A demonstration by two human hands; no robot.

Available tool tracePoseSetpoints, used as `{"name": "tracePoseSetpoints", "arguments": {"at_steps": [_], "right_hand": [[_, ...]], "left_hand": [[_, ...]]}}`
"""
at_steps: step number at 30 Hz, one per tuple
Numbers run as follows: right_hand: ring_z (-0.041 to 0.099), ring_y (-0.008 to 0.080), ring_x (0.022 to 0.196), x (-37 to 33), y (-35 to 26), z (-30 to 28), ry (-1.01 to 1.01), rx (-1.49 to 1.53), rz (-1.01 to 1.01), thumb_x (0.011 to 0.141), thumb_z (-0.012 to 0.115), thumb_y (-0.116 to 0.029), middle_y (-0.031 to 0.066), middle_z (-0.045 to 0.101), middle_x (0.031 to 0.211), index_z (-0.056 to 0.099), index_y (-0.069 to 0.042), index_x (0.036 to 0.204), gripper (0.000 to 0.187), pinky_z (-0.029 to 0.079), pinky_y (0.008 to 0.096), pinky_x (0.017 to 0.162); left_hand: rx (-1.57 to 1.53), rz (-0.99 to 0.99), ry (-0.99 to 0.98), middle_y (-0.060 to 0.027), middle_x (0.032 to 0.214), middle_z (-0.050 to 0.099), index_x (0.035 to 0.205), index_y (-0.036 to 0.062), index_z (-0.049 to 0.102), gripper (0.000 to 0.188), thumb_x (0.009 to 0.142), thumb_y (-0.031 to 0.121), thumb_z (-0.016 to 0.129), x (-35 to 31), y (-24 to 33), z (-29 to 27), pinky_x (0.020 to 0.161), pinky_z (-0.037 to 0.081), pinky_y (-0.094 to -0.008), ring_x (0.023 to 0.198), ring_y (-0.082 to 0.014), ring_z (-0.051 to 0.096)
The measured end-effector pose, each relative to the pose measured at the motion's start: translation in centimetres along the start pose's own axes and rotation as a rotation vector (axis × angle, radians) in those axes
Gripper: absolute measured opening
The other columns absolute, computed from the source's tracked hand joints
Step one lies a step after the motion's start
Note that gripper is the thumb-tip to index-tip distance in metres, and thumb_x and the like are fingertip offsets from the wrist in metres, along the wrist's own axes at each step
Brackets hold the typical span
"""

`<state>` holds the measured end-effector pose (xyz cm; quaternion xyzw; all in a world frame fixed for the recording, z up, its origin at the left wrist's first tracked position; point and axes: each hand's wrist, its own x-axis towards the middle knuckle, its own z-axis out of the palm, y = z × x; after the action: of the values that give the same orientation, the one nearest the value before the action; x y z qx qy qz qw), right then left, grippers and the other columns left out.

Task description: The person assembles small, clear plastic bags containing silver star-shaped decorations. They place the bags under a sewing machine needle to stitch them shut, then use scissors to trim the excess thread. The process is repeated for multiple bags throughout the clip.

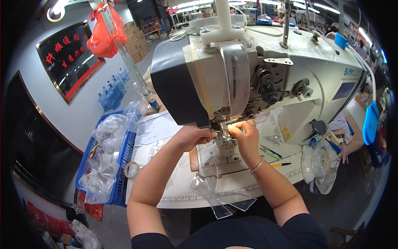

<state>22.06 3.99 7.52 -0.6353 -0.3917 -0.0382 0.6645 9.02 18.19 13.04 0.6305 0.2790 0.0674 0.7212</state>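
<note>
1. Working at the needle of a white sewing machine: both hands close in, one on each side of the needle area.
2. Left hand: thumb and fingers drawn together, tips at the near left of the needle. Probably pinching clear material; glare hides it, cannot confirm.
3. Right hand: fingers bent, thumb and forefinger tips just right of the needle. Cannot tell whether anything is grasped.
4. Clear plastic strips: below both hands, toward the person, free ends past the desk edge.
5. Key relation: strips' long axis runs roughly from needle toward body, fanning out at the near end. Upper part sits between the forearms; left hand looks slightly nearer. Join at needle unclear.
6. Beyond right wrist: snips, yellow pencil. Left of desk: blue basket.
</note>
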Motion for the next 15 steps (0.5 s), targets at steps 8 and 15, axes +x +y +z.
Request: {"name": "tracePoseSetpoints", "arguments": {"at_steps": [8,15], "right_hand": [[0.05,0.0174,0.081,-0.5,0.2,0.8,0.1,0.029,-0.021,0.069,0.067,-0.014,0.007,0.057,0.073,0.06,0.0,0.065,0.016,0.04,0.0287,0.074],[0.046,0.0218,0.09,-0.9,0.1,1.1,0.13,0.072,-0.02,0.069,0.067,-0.014,0.0066,0.052,0.084,0.061,-0.005,0.068,0.011,0.037,0.0325,0.081]], "left_hand": [[0.104,0.007,-0.039,-0.0057,0.084,0.064,0.091,0.0008,0.065,0.016,0.077,0.007,0.07,-0.2,1.1,0.2,0.073,0.049,-0.0229,0.079,-0.0127,0.06],[0.084,0.02,0.014,-0.0056,0.087,0.063,0.095,0.0018,0.063,0.021,0.075,-0.001,0.07,0.3,1.2,0.1,0.075,0.052,-0.0247,0.082,-0.0141,0.061]]}}
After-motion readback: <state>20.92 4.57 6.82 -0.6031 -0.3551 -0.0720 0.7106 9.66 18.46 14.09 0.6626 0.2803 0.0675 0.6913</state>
